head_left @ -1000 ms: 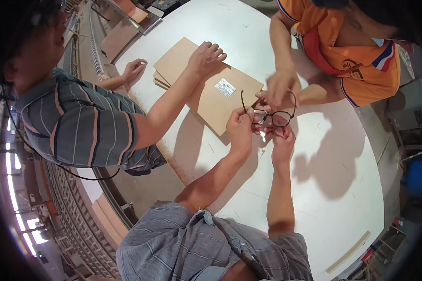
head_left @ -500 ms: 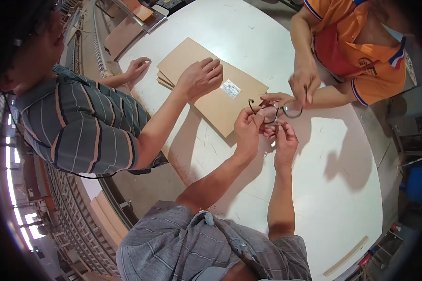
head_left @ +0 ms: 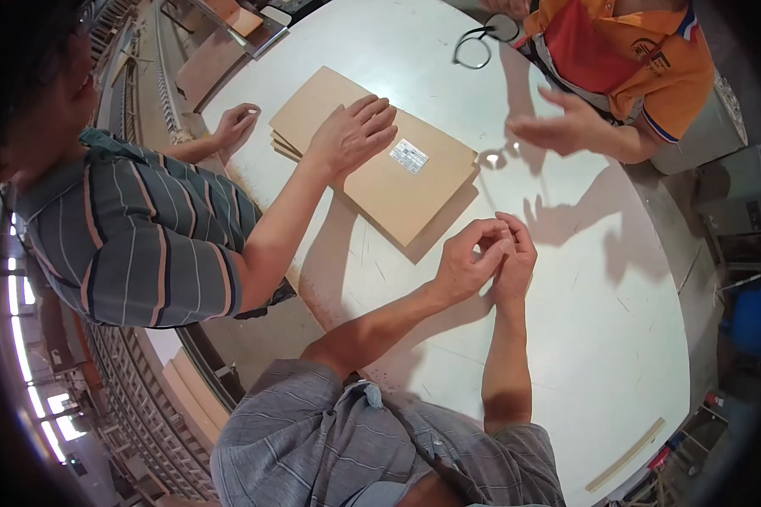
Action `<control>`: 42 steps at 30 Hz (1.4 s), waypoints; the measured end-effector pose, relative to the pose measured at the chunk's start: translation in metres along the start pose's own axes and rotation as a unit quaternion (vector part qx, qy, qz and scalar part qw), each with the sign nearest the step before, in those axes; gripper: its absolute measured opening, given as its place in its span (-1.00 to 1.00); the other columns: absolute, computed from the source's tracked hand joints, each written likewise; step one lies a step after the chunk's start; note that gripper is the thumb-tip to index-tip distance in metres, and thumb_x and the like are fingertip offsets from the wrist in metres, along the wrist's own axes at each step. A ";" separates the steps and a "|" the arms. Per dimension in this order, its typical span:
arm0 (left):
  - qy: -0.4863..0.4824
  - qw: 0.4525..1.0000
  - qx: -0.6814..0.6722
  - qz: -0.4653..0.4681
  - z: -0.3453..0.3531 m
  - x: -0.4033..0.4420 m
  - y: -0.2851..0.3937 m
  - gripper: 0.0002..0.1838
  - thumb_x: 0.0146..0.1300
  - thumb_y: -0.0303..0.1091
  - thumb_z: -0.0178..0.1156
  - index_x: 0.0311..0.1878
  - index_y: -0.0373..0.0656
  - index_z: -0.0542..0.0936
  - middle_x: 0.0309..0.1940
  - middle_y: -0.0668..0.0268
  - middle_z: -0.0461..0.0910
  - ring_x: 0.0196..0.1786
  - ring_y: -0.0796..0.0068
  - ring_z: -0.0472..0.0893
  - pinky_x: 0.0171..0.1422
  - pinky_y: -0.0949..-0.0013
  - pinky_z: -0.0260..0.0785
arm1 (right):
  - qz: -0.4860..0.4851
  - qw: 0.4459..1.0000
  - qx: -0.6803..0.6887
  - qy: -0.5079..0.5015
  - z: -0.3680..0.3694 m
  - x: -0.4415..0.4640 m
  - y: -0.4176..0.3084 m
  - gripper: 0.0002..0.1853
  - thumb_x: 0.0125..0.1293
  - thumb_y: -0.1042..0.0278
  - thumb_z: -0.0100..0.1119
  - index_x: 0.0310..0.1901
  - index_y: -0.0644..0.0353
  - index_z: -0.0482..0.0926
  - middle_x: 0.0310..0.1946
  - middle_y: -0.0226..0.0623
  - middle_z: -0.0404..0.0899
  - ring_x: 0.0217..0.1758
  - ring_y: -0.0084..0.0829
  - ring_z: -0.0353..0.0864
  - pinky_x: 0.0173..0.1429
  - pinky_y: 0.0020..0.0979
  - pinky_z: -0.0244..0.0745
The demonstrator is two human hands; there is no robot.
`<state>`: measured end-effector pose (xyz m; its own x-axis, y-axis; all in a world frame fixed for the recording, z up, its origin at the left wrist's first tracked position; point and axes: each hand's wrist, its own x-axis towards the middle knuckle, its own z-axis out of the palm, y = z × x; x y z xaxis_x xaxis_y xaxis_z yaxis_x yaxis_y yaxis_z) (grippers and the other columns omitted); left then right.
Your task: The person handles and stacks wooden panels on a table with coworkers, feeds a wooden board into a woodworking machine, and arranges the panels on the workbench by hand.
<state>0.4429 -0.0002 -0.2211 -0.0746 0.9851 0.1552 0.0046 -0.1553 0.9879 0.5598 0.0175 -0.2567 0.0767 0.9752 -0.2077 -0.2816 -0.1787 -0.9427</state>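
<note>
My left hand (head_left: pixel 470 262) and my right hand (head_left: pixel 515 264) are together above the white table (head_left: pixel 583 296), fingers curled and touching one another. Whatever might lie between the fingers is hidden. Black-framed eyeglasses (head_left: pixel 472 52) are at the top right, beside a hand (head_left: pixel 507 7) of the person in the orange shirt. That person's other hand (head_left: pixel 558 122) is stretched out over the table. Up and left of my hands is a stack of brown boards (head_left: pixel 431 198) with a white printed label (head_left: pixel 409 156).
At the left, a person in a striped shirt (head_left: pixel 144 270) rests one hand (head_left: pixel 351 135) on the boards and the other (head_left: pixel 235 125) near the table's edge. A thin wooden strip (head_left: pixel 626 455) lies at the lower right. A blue object (head_left: pixel 751 319) stands beyond the table.
The eyeglasses have left my hands and moved up and right with the person in orange. That person has leaned back. My hands have closed against each other.
</note>
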 end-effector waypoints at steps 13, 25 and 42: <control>0.073 0.939 0.305 0.144 -0.115 0.101 -0.014 -0.73 0.28 -0.41 0.43 0.04 -0.15 0.70 0.13 0.19 0.70 0.25 0.11 0.62 0.35 0.09 0.45 | -0.006 0.997 -0.073 0.021 0.015 -0.003 0.000 -0.74 0.65 0.45 0.09 0.21 0.35 0.64 -0.13 -0.23 0.71 -0.15 -0.48 0.70 -0.05 -0.44 0.61; -0.003 0.885 0.450 0.120 -0.115 0.104 -0.028 -0.32 0.40 -0.15 0.34 0.47 -0.33 0.45 0.53 -0.01 0.40 0.66 -0.18 0.19 0.74 -0.25 -0.15 | -0.056 0.978 -0.185 0.076 0.064 0.047 -0.016 -0.67 0.65 0.32 0.16 0.31 0.25 0.62 0.06 -0.30 0.68 0.06 -0.55 0.62 0.14 -0.44 0.56; -0.019 0.881 0.467 0.077 -0.112 0.104 -0.018 -0.28 0.44 -0.12 0.30 0.53 -0.34 0.41 0.64 -0.09 0.22 0.73 -0.26 0.03 0.76 -0.32 -0.23 | -0.221 0.878 -0.424 -0.008 0.112 0.110 -0.029 -0.78 0.42 0.27 0.38 0.05 0.01 0.80 0.01 -0.51 0.74 0.22 -0.43 0.57 0.42 -0.33 0.31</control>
<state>0.3234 0.0971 -0.2239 0.0319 0.9620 0.2711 0.8311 -0.1762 0.5274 0.4694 0.1443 -0.2227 -0.0159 0.9742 0.2253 0.5864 0.1916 -0.7870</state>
